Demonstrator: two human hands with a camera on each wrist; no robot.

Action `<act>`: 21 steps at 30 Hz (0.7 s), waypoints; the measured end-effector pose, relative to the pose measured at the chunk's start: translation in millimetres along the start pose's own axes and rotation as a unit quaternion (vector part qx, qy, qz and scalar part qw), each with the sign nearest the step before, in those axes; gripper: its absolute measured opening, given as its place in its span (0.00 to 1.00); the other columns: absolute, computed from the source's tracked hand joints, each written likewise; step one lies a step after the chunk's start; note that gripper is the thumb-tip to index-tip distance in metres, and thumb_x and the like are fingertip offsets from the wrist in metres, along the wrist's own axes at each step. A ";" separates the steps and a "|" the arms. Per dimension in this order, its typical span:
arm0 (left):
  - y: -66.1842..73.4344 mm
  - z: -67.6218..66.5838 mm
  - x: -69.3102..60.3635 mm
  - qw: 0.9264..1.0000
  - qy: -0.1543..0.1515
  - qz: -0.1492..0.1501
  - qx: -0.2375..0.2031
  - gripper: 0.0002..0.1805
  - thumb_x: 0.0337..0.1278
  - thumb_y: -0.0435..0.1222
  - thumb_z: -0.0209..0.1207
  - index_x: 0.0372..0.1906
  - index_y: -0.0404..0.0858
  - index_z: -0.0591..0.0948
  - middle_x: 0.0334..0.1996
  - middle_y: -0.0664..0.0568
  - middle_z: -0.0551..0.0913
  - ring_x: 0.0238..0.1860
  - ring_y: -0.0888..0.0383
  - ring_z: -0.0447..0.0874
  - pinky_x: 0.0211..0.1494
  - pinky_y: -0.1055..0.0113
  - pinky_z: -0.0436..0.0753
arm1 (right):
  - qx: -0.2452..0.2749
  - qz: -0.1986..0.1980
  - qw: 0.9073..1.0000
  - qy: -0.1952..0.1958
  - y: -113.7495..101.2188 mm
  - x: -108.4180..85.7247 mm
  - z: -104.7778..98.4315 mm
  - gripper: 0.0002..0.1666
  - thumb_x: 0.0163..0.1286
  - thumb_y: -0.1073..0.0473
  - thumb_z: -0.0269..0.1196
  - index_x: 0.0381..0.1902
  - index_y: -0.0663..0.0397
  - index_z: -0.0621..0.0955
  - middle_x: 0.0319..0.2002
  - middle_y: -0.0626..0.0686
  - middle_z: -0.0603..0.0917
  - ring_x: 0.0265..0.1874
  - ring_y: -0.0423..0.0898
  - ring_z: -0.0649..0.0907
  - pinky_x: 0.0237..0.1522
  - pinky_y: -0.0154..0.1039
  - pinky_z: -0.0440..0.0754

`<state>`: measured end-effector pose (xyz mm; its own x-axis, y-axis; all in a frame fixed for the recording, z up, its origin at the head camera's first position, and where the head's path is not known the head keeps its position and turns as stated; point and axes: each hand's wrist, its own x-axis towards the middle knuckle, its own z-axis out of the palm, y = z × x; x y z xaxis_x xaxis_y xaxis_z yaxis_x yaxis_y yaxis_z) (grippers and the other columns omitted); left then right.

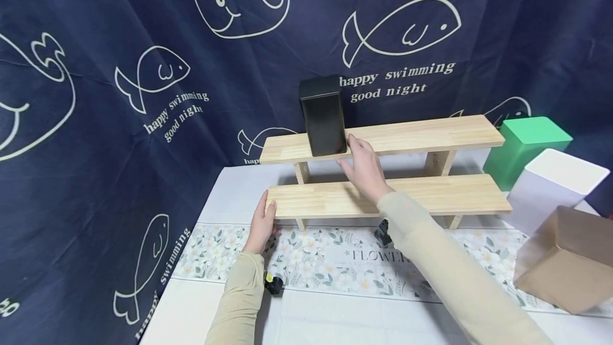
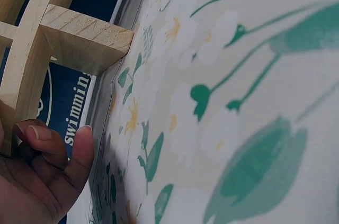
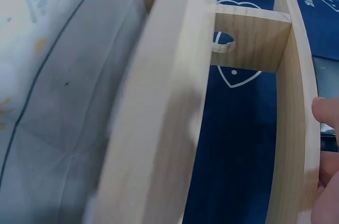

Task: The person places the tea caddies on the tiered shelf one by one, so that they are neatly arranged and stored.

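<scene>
A black box (image 1: 324, 121) stands upright near the left end of the upper board of a two-tier wooden shelf (image 1: 440, 134). My right hand (image 1: 365, 169) reaches up to the box's lower right side, its fingertips touching there. The right thumb lies near the board's front edge; in the right wrist view, fingers (image 3: 327, 112) show at that edge, partly cut off by the frame. My left hand (image 1: 261, 226) grips the left end of the lower board (image 1: 325, 199). The left wrist view shows its bent fingers (image 2: 45, 142) beside the board.
At the right stand a green box (image 1: 529, 148), a white box (image 1: 551, 190) and an open brown cardboard box (image 1: 570, 260). A flower-printed cloth (image 1: 316, 265) covers the table. A dark blue curtain (image 1: 268, 73) with fish drawings hangs behind and to the left.
</scene>
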<state>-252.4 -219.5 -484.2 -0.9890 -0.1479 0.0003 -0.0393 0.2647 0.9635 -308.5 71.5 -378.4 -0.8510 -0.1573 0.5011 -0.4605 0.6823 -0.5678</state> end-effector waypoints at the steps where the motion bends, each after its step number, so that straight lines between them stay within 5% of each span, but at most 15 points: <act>1: 0.0 0.2 -0.1 1.000 0.000 -0.001 -0.001 0.33 0.76 0.49 0.44 0.78 0.50 0.51 0.59 0.37 0.74 0.16 0.56 0.65 0.21 0.62 0.80 | 0.001 -0.004 1.000 0.001 0.7 -2.0 -1.0 0.42 0.67 0.56 0.67 0.71 0.68 0.62 0.64 0.67 0.71 0.66 0.60 0.67 0.67 0.54 0.65; 7: -0.9 0.4 0.0 1.000 0.001 -0.004 -0.003 0.33 0.75 0.50 0.44 0.79 0.51 0.50 0.50 0.34 0.76 0.17 0.56 0.67 0.22 0.61 0.80 | -0.004 -0.023 1.000 -0.010 7.8 -14.2 -7.9 0.42 0.68 0.55 0.65 0.72 0.66 0.62 0.66 0.64 0.69 0.68 0.57 0.65 0.68 0.52 0.64; 15: -2.2 -0.7 0.3 1.000 -0.004 0.001 -0.002 0.34 0.75 0.51 0.44 0.79 0.50 0.50 0.58 0.36 0.72 0.17 0.57 0.67 0.21 0.61 0.80 | -0.075 -0.052 0.994 -0.064 10.8 -27.3 -18.3 0.45 0.69 0.51 0.64 0.74 0.65 0.58 0.71 0.63 0.64 0.71 0.57 0.61 0.69 0.54 0.62; 21: 0.0 -2.7 0.0 1.000 -0.008 -0.008 -0.006 0.33 0.76 0.49 0.43 0.79 0.49 0.49 0.53 0.34 0.73 0.18 0.55 0.69 0.24 0.56 0.82 | -0.094 -0.076 0.986 -0.111 6.9 -35.3 -27.5 0.48 0.68 0.53 0.64 0.74 0.68 0.54 0.72 0.67 0.59 0.72 0.61 0.57 0.73 0.54 0.52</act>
<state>-252.1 -222.1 -483.5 -0.9905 -0.1363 -0.0186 -0.0528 0.2514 0.9665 -274.7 101.4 -382.1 -0.8201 -0.4061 0.4032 -0.5492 0.7565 -0.3550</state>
